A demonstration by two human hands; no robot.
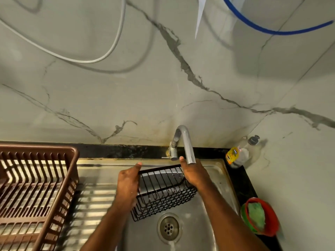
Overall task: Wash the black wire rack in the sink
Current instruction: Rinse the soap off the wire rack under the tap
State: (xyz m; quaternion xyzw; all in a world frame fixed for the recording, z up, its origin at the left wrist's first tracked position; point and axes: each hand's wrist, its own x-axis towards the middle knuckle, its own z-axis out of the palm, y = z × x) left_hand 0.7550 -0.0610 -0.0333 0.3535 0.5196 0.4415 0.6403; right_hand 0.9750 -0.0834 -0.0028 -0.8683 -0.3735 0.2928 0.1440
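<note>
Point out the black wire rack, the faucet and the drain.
black wire rack (164, 193), head view, on its wire grid.
faucet (188, 145), head view, on the spout's downward stretch.
drain (169, 227), head view, on the strainer's middle.

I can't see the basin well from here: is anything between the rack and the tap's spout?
Nothing visible is. The left hand and right hand hold the rack by its ends over the sink, with the spout right above its far right corner. The drain below is uncovered.
</note>
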